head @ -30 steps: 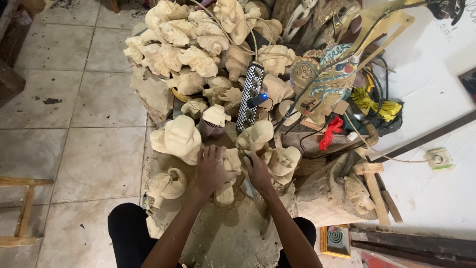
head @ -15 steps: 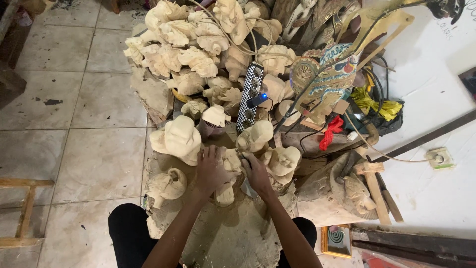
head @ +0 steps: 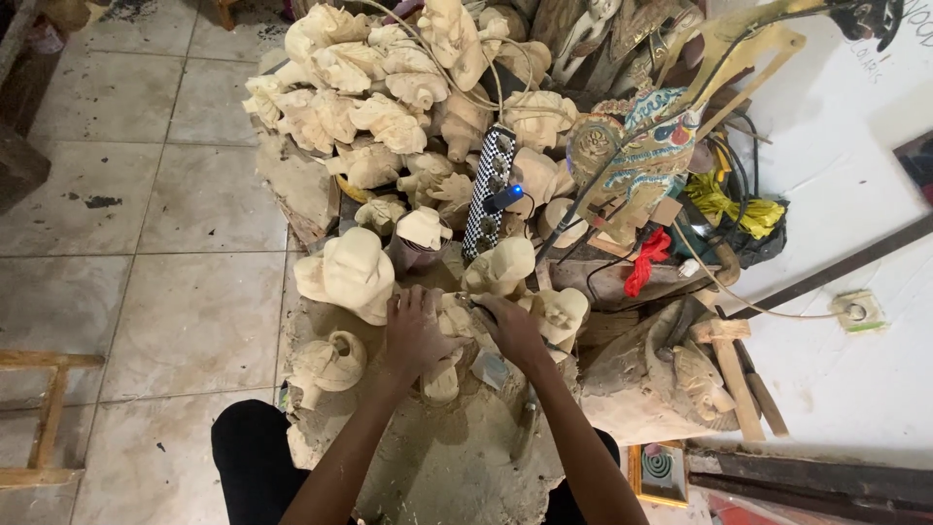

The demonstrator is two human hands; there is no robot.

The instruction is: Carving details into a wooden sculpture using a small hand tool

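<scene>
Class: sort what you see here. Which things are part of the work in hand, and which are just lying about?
In use:
left hand
right hand
pale unpainted wooden carving between them

Lying about:
chequered black-and-white power strip
painted flat puppet
wooden mallet
heap of pale carved wooden figures

Pale wooden carvings (head: 369, 107) heaped on tiled floor (head: 146, 292). Checkered power strip (head: 488, 190); painted puppet (head: 637, 160). Wooden mallet (head: 727, 374), possibly, at right.

Both forearms bare, no sleeves showing. Left hand (head: 413, 331) and right hand (head: 513, 329) ungloved. Black trousers (head: 255, 457).
</scene>
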